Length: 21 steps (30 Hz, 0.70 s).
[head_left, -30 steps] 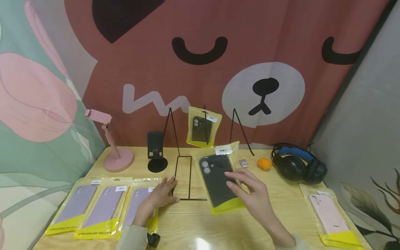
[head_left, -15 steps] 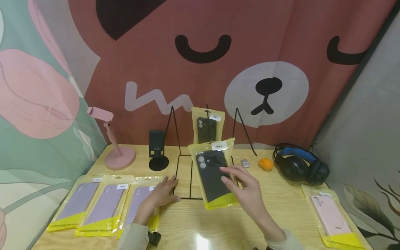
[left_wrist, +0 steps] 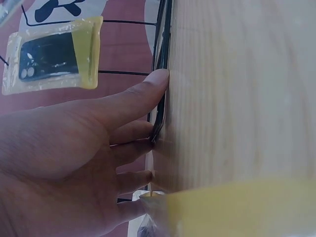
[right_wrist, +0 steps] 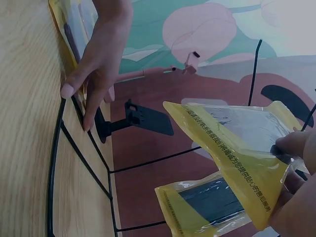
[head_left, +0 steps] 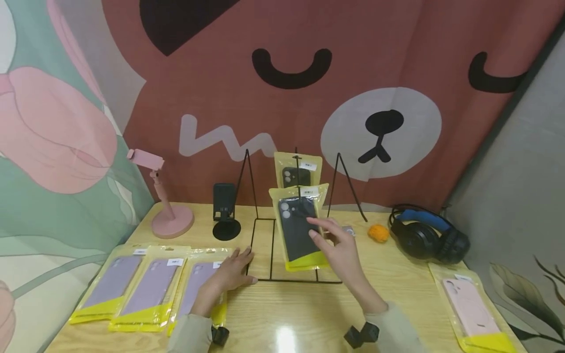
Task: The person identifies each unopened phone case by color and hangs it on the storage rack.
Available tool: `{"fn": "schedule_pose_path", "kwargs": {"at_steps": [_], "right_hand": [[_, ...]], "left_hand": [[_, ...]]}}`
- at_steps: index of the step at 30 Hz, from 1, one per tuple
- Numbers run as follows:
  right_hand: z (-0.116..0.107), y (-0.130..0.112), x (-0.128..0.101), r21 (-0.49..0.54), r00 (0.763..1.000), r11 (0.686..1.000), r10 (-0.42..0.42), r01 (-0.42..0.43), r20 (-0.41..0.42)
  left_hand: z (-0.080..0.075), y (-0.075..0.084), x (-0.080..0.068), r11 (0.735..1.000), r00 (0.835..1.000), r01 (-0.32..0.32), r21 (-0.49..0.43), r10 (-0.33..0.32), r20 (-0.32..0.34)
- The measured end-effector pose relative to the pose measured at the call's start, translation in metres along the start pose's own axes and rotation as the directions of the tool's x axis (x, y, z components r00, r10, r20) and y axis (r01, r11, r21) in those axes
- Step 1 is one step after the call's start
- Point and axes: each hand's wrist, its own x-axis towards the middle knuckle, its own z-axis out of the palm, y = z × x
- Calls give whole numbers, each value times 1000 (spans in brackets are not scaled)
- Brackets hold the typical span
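Note:
My right hand [head_left: 319, 229] pinches a yellow packet holding a black phone case [head_left: 299, 226] and holds it upright in front of the black wire rack [head_left: 265, 280]. Its top is level with the rack's centre hook. A second black case packet [head_left: 297, 169] hangs on that hook just behind. In the right wrist view my fingers [right_wrist: 295, 146] grip the held packet [right_wrist: 237, 143], with the hung packet [right_wrist: 207, 202] below it. My left hand [head_left: 240, 262] lies flat on the table, fingertips against the rack's base wire [left_wrist: 160, 98], its palm resting on a purple case packet [head_left: 198, 284].
Three purple case packets [head_left: 150, 287] lie at the front left, and a pink case packet [head_left: 470, 306] at the front right. A pink phone holder [head_left: 169, 215] and a black phone stand [head_left: 225, 215] stand at the back left. Black headphones [head_left: 425, 235] and a small orange object [head_left: 378, 232] sit at the right.
My right hand has raised the black case packet off the table and carried it away from me, up to the rack's hook. The left hand has stayed put.

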Motion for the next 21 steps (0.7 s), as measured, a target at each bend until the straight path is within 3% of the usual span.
{"fn": "schedule_pose_path", "kwargs": {"at_steps": [9, 14, 21], "right_hand": [[5, 21, 30, -26, 1000, 1000, 9, -10, -28], [10, 35, 45, 13, 999, 1000, 22, -21, -38], [14, 58, 48, 69, 999, 997, 29, -26, -41]], "left_hand": [[-1, 0, 0, 1000, 1000, 10, -12, -10, -2], [0, 0, 0, 1000, 1000, 7, -21, -7, -1], [1, 0, -1, 1000, 1000, 4, -20, -4, -12]]}}
